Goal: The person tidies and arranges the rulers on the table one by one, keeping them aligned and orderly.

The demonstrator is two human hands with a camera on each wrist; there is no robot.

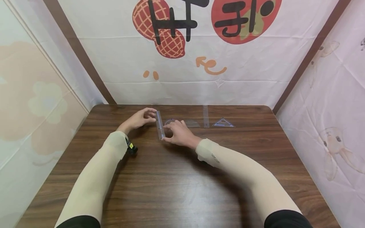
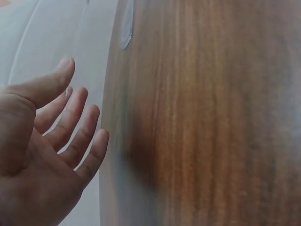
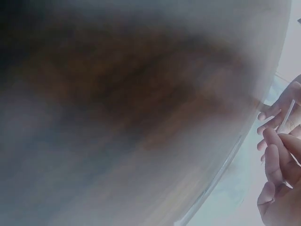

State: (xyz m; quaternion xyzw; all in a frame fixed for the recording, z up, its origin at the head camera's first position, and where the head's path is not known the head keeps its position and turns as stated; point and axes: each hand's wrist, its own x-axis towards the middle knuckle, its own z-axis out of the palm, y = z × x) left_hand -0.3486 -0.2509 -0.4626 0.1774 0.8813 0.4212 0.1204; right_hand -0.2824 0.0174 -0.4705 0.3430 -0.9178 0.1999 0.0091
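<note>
A clear plastic ruler (image 1: 159,124) lies lengthways on the brown table (image 1: 182,190), pointing away from me. My right hand (image 1: 164,133) pinches its near end between curled fingers and thumb. The fingers (image 3: 275,160) show curled at the right edge of the right wrist view, with a thin clear edge of the ruler (image 3: 287,117) beside them. My left hand (image 1: 154,115) is at the ruler's far end, fingertips touching or almost touching it. Seen from the left wrist, the left hand (image 2: 70,117) is spread with straight fingers and holds nothing.
Along the far side of the table lie a clear protractor (image 1: 192,123), a second clear ruler (image 1: 206,116) and a small blue-tinted set square (image 1: 223,123). Another curved clear piece (image 1: 170,121) shows partly behind my right hand. Cloth walls close in the table.
</note>
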